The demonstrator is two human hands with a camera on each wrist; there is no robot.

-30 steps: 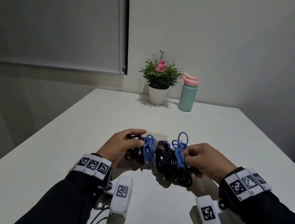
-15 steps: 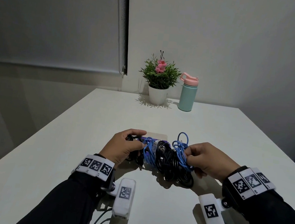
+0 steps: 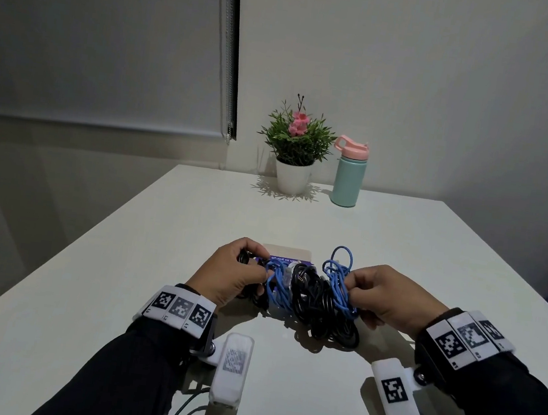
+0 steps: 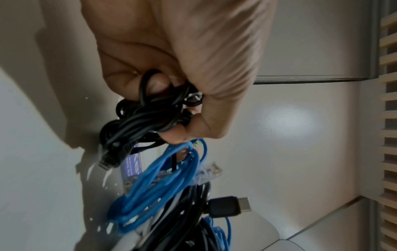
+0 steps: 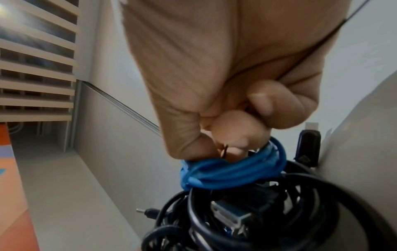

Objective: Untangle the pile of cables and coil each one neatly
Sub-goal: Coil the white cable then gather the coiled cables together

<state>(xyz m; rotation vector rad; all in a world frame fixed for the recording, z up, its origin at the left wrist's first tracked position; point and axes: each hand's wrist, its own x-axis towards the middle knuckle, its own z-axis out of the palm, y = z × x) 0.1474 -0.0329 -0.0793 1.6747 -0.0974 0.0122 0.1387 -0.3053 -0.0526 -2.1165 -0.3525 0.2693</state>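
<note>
A tangled pile of black cables (image 3: 319, 302) and a blue cable (image 3: 338, 279) hangs between my two hands just above the white table (image 3: 298, 220). My left hand (image 3: 233, 276) grips a bundle of thin black cable (image 4: 150, 108) at the pile's left end, fingers curled round it. Below it hang blue cable loops (image 4: 163, 183) and a black plug (image 4: 227, 205). My right hand (image 3: 389, 299) pinches the blue cable loops (image 5: 234, 171) at the right end, above thick black cables (image 5: 236, 219).
A card with purple print (image 3: 289, 255) lies on the table behind the pile. A potted plant (image 3: 295, 148) and a teal bottle with a pink lid (image 3: 348, 175) stand at the table's far edge. A blind covers the left wall.
Both hands have drawn slightly toward me with the pile held between them; the grips look unchanged.
</note>
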